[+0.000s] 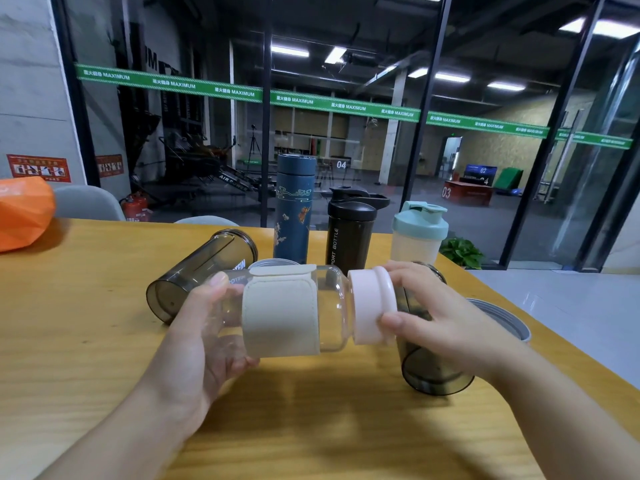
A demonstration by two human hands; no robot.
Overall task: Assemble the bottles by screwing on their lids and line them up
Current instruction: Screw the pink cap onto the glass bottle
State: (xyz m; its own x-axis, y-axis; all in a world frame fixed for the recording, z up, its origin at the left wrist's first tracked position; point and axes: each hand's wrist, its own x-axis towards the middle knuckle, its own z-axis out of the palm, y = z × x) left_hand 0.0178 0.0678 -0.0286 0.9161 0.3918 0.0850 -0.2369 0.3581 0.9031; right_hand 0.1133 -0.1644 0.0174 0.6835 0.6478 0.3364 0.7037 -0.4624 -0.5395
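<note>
I hold a clear bottle [332,306] with a beige sleeve sideways above the wooden table [86,323]. My left hand [204,337] grips its base end. My right hand [440,313] grips the pale pink lid [369,304] sitting on the bottle's neck. Behind stand three capped bottles in a row: a tall blue flask [294,209], a black sport bottle [349,230] and a frosted shaker with a mint lid [417,230]. A smoky lidless cup [197,271] lies on its side at the left. Another smoky cup [433,368] lies under my right hand.
A grey round container [509,317] sits at the table's right edge, partly hidden by my right wrist. An orange bag [24,213] rests at the far left. Grey chair backs [86,202] stand beyond the table, before a glass wall.
</note>
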